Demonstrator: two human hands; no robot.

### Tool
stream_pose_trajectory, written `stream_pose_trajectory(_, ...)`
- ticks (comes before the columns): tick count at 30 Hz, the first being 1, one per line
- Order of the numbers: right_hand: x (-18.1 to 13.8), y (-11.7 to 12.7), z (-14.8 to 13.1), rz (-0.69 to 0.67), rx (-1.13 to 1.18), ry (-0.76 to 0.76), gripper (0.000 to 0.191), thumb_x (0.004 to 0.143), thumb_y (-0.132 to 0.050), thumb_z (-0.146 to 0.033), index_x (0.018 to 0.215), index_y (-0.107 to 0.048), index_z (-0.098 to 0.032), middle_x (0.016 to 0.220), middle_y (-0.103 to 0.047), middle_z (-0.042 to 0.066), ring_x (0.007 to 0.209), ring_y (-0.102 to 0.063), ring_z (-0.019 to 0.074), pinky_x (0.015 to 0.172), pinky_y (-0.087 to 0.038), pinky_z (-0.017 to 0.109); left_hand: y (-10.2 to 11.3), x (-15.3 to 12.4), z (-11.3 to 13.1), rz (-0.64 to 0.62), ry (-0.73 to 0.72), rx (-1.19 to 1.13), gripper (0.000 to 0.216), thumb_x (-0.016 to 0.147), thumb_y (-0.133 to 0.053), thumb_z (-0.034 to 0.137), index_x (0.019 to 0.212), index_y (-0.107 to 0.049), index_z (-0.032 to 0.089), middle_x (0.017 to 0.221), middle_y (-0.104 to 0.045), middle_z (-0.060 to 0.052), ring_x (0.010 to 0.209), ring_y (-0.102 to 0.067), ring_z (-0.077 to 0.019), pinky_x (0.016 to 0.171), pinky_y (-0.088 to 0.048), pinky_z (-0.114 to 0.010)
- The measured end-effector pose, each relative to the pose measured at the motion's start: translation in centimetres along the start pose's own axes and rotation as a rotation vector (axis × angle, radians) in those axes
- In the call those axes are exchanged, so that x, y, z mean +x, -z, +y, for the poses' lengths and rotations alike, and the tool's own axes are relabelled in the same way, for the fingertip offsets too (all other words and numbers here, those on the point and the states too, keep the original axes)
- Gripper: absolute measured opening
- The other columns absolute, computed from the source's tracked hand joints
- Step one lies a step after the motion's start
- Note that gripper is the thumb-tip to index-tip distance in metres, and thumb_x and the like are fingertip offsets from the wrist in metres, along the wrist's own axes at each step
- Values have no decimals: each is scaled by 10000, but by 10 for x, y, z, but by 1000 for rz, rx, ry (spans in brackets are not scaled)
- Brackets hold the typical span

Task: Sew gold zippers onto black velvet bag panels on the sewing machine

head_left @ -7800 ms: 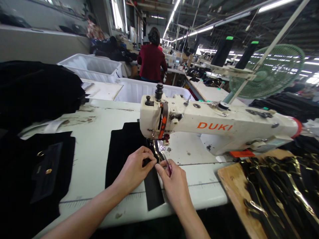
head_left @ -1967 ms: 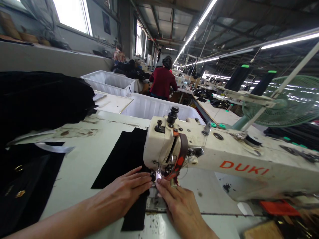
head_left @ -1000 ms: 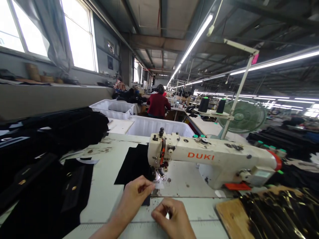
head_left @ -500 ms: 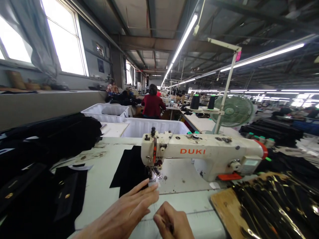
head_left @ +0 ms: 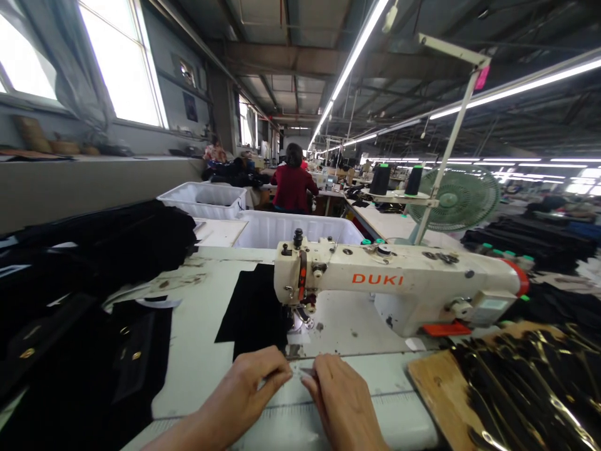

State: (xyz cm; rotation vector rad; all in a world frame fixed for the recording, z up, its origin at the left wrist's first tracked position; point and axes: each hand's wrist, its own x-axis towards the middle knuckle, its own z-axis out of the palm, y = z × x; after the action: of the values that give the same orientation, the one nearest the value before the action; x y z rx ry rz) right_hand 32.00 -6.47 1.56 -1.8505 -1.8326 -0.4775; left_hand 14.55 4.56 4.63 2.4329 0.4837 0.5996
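Note:
A cream DUKI sewing machine [head_left: 399, 282] stands on the pale table [head_left: 197, 351]. A piece of black fabric [head_left: 253, 307] lies flat under its needle and reaches toward me. My left hand [head_left: 251, 385] hovers just in front of the fabric's near edge, thumb and fingers pinched together on something too small to make out. My right hand [head_left: 340, 404] is beside it, fingers closed on a small metal tool [head_left: 308, 371] whose tip points at the left fingertips. Both hands are close together, below the needle area and near the table's front edge.
Black garments [head_left: 94, 250] are piled at left, with black pieces bearing gold buttons [head_left: 131, 354] in front. Two white bins [head_left: 206, 199] stand behind the table. A wooden board [head_left: 434, 391] with black-and-gold strips lies at right. A green fan [head_left: 462, 199] and a person in red [head_left: 293, 185] are farther back.
My hands have drawn back from the needle to the table's front edge. The left hand, stretched flat half a second ago, is now pinched. The view has pulled back and lifted.

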Motion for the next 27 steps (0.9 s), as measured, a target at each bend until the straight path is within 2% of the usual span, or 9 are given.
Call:
stream_pose_trajectory(2, 0, -3, 0, -64, -88, 67, 309, 1011, -448, -354, 741, -521, -221, 676, -621, 15, 587, -606, 188, 520, -365, 287, -3, -7, -4, -12, 83, 14, 229, 926, -533, 235, 731, -643, 186, 658, -634, 21, 600, -596, -128, 560, -429, -190)
stream_pose_trajectory(5, -6, -1, 0, -291, -76, 157, 225, 832, -732, -306, 712, -562, -221, 628, -636, -24, 532, -606, 178, 451, -298, 288, -1, -7, -15, -13, 170, 48, 219, 882, -563, 222, 702, -683, 186, 603, -644, 32, 525, -581, -124, 475, -387, -178)
stream_pose_trajectory(7, -6, 6, 2, -445, 72, 162, 229, 790, -776, -328, 709, -587, -229, 608, -638, -53, 518, -607, 153, 435, -283, 268, 5, 5, -26, 20, 197, 90, 215, 887, -555, 227, 756, -723, 202, 664, -678, 24, 580, -612, -134, 526, -412, -188)
stream_pose_trajectory(9, 5, 12, 10, -503, 232, 101, 237, 798, -771, -414, 752, -619, -238, 659, -655, -63, 582, -635, 137, 473, -328, 230, 11, 26, -37, 67, 205, 155, 229, 894, -549, 237, 781, -747, 222, 700, -682, 14, 632, -627, -145, 586, -424, -208)
stream_pose_trajectory(12, 36, 13, 32, -439, 182, -18, 403, 716, -788, -569, 900, -676, -228, 880, -684, -6, 691, -663, 164, 550, -378, 232, 13, 58, -53, 118, 192, 275, 271, 893, -557, 249, 701, -748, 237, 686, -659, 5, 625, -622, -150, 595, -407, -224)
stream_pose_trajectory(15, 70, 2, 56, -413, 58, -48, 410, 736, -761, -592, 892, -705, -217, 864, -670, 19, 662, -652, 178, 532, -332, 252, 6, 72, -64, 156, 164, 378, 223, 901, -580, 265, 792, -774, 271, 771, -703, 1, 678, -660, -164, 599, -413, -227)
stream_pose_trajectory(18, 89, -17, 73, -389, 79, -82, 205, 880, -680, -418, 840, -698, -219, 815, -663, 16, 691, -645, 174, 549, -301, 252, -2, 70, -71, 196, 137, 468, 202, 930, -577, 287, 915, -778, 295, 853, -731, 2, 726, -688, -170, 614, -433, -229)
stream_pose_trajectory(21, 94, -36, 81, -353, 128, -141, 99, 914, -611, -234, 855, -688, -214, 854, -673, 28, 745, -634, 172, 595, -308, 248, -9, 65, -74, 227, 96, 552, 226, 957, -550, 303, 928, -773, 277, 871, -739, -2, 702, -690, -162, 607, -444, -231)
stream_pose_trajectory(27, 87, -57, 78, -306, 398, -193, 106, 886, -609, -208, 862, -712, -214, 832, -675, 6, 742, -605, 156, 659, -331, 233, -13, 62, -78, 266, -54, 678, 310, 1012, -459, 284, 931, -755, 243, 811, -732, -8, 645, -677, -142, 597, -458, -226)
